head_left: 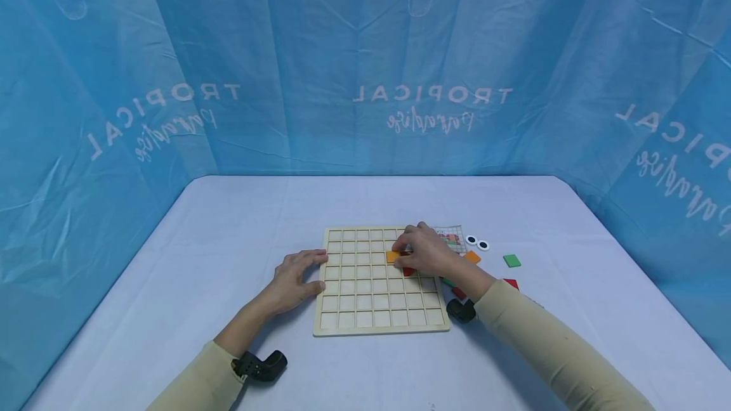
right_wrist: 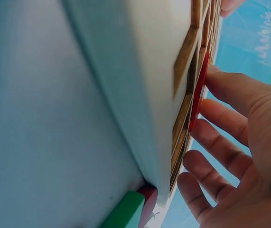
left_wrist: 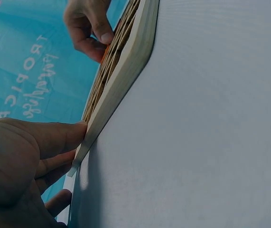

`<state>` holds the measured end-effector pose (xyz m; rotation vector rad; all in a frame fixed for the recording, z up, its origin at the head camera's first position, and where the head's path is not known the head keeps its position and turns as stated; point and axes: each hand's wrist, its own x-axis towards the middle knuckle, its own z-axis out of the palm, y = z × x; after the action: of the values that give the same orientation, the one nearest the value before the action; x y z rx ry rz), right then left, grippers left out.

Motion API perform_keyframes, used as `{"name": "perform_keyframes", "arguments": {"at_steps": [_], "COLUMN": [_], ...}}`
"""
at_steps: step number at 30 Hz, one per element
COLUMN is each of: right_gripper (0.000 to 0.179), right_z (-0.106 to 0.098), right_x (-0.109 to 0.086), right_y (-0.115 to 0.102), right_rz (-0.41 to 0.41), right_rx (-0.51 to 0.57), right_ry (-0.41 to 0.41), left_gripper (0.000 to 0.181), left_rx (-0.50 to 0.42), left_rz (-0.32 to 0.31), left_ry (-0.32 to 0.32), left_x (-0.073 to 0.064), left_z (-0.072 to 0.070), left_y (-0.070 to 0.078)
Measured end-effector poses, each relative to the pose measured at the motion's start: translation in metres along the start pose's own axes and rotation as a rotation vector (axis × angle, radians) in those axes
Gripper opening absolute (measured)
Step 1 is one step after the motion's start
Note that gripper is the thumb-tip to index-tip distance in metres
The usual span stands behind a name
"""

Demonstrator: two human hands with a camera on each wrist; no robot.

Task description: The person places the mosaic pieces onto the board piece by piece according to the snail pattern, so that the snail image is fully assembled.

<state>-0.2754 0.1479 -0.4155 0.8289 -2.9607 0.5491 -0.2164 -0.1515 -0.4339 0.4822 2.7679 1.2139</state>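
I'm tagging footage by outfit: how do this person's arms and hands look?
The left hand and right hand are gloveless. The left sleeve and right sleeve are plain beige. A black strap with a curved black device sits on the left; another black device shows on the right.

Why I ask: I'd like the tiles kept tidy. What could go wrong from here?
The right hand is at the orange tile, close beside a red tile, and might nudge that one. Its wrist device sits near a green tile beside the board and could drag it. The left hand touches the board's left edge; an uneven push may shift it.
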Motion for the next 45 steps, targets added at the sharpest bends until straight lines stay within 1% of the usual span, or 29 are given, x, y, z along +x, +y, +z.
{"name": "perform_keyframes", "arguments": {"at_steps": [7, 10, 14, 20, 25, 28, 31, 37, 41, 45], "right_gripper": [0.022, 0.023, 0.027, 0.034, 0.033, 0.033, 0.037, 0.045, 0.049, 0.05], "right_z": [-0.002, -0.008, -0.021, -0.041, -0.05, -0.051, -0.051, -0.048, -0.046, -0.045], "right_x": [0.0, -0.002, -0.007, -0.024, -0.042, -0.051, -0.059, -0.074, -0.082, -0.086], "right_y": [0.001, -0.001, 0.001, 0.018, 0.036, 0.046, 0.056, 0.072, 0.077, 0.079], "right_rz": [0.026, 0.061, 0.133, 0.204, 0.267, 0.312, 0.349, 0.422, 0.464, 0.482], "right_rx": [0.031, 0.059, 0.089, 0.105, 0.128, 0.124, 0.101, 0.057, 0.052, 0.041], "right_ry": [0.017, 0.019, 0.027, 0.068, 0.093, 0.104, 0.108, 0.077, 0.046, 0.024], "left_gripper": [0.051, 0.051, 0.052, 0.051, 0.051, 0.052, 0.051, 0.051, 0.051, 0.051], "left_rx": [0.003, 0.013, 0.024, 0.026, 0.025, 0.022, 0.024, 0.02, 0.019, 0.024], "left_rz": [-0.018, -0.027, -0.037, -0.031, -0.026, -0.035, -0.036, -0.036, -0.036, -0.043], "left_ry": [0.006, 0.009, 0.012, 0.011, 0.009, 0.011, 0.011, 0.011, 0.014, 0.017], "left_x": [0.001, 0.001, 0.001, 0.0, 0.0, 0.0, 0.0, 0.0, 0.0, 0.0], "left_z": [0.001, 0.002, 0.002, 0.001, 0.0, 0.0, 0.0, 0.001, 0.001, 0.001], "left_y": [0.0, 0.001, 0.002, 0.002, 0.001, 0.001, 0.001, 0.001, 0.002, 0.002]}}
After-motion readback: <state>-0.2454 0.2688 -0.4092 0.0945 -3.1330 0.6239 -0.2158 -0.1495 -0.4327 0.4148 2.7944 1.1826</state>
